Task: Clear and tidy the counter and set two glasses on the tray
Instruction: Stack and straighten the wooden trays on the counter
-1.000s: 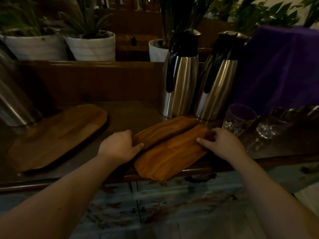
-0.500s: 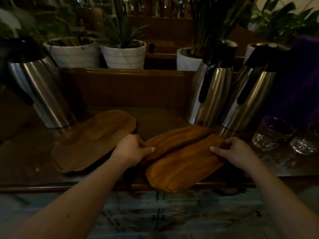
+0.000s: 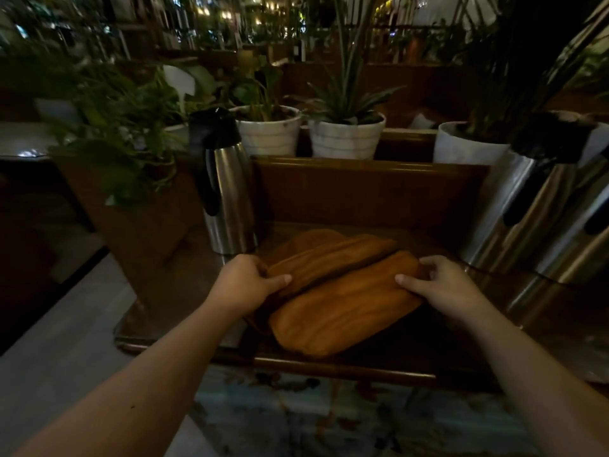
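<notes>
Two oval wooden trays overlap in front of me: a front tray [image 3: 336,315] and a back tray [image 3: 333,258] lying partly on it. My left hand [image 3: 245,280] grips their left ends, thumb on top. My right hand [image 3: 438,283] grips the right end, fingers on the front tray. Beneath and behind them shows the edge of a third wooden tray [image 3: 306,237] on the dark counter [image 3: 184,324]. No glasses are in view now.
A steel thermos jug [image 3: 227,196] with a black handle stands at the counter's left. Two more steel jugs [image 3: 517,206] lean at the right edge. White plant pots [image 3: 346,140] sit on the ledge behind. The counter's left end drops to a pale floor [image 3: 59,341].
Both hands have carried the two stacked trays leftward, over the third tray that lay at the left. The view swung left, so the glasses and purple cloth left the frame.
</notes>
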